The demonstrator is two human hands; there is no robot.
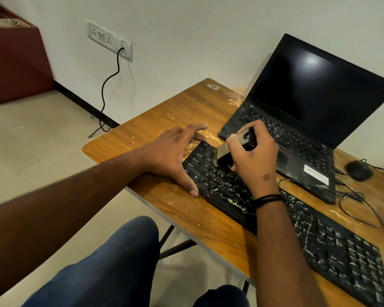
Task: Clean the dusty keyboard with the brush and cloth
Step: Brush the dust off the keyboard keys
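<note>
keyboard [275, 209] keys Ctrl, Alt, Shift (others blurred)

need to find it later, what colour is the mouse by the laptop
Black, seen in the head view: the mouse sits right of the laptop.

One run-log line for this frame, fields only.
phase: brushing | right hand: grips brush on keyboard left end | left hand: steadies keyboard edge, fingers straight | cloth: not seen

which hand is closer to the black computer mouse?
Right. The right hand, gripping the brush over the black external keyboard, lies left of the black computer mouse; the left hand rests farther left at the keyboard's end.
</note>
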